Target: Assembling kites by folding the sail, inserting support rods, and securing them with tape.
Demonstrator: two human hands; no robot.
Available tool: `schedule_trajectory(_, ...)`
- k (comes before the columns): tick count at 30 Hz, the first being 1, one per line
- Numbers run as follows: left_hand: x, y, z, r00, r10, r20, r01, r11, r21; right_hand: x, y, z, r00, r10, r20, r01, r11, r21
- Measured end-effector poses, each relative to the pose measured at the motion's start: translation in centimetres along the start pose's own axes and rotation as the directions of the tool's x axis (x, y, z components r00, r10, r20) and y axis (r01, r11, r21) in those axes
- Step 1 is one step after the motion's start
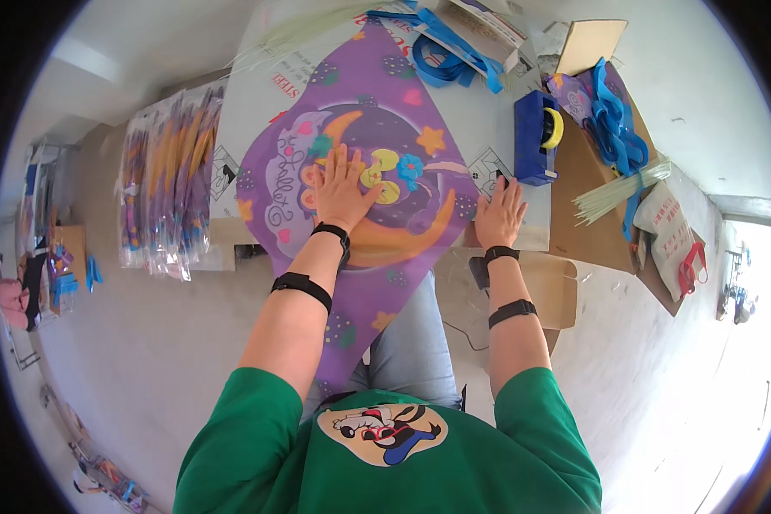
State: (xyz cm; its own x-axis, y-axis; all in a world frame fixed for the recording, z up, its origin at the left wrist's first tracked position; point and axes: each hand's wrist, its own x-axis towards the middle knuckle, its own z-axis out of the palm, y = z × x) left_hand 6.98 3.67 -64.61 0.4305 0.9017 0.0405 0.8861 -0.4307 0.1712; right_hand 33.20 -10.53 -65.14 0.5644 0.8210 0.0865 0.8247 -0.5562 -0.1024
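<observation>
A purple diamond-shaped kite sail (394,244), printed with stars, hearts, an orange crescent moon and a yellow cartoon figure, lies spread over the table. Its lower tip hangs past the front edge toward my lap. My left hand (343,187) rests flat on the middle of the print, fingers spread, palm down. At the sail's right corner, my right hand (499,216) lies palm down with fingers stretched out. Its fingertips are on the printed white board (504,231) beside that corner; whether the palm touches the fabric I cannot tell.
Kites in clear bags (167,171) hang over the left table edge. Right of the sail stands a blue tape dispenser (535,141), with blue ribbon (612,128), pale thin rods (617,195) and a cloth bag (666,224) beyond. An open carton (557,291) sits below the front edge.
</observation>
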Motion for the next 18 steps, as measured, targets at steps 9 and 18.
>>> schedule_trajectory(9, -0.3, 0.0, 0.2, 1.0, -0.017, -0.022, 0.016, 0.999, -0.037, 0.9, -9.8, 1.8, 0.919, -0.387, -0.076, 0.393, 0.916, 0.079)
schedule_trajectory(18, -0.1, -3.9, -0.5, 0.997, -0.077, 0.021, 0.079, 0.993, -0.092, 0.6, -10.8, 1.7, 0.93, -0.368, 0.009, 0.366, 0.927, 0.087)
